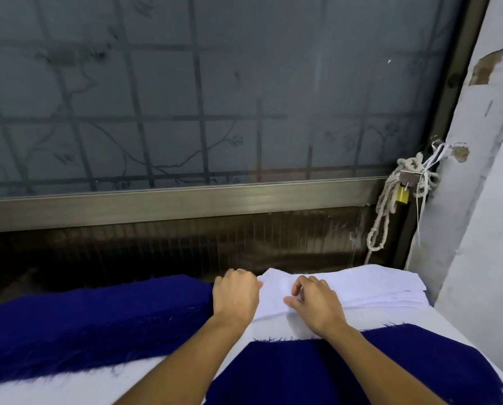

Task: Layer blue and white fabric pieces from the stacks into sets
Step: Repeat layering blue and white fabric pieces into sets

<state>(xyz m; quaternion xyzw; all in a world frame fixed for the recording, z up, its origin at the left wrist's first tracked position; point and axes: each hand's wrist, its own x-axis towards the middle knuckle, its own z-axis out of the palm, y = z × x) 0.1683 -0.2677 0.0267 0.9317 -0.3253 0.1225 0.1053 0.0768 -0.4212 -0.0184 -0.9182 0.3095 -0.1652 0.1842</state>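
Both forearms bare, reaching fwd; hands side by side, close but not touching. L hand [235, 296] palm down, fingers curled under, tips hidden, ring on one. R hand [317, 305]: thumb & curled index pinch white sheet [273, 308].

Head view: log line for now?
left hand: at white stack edge; right hand: pinches top white piece; blue piece: nearest, flat
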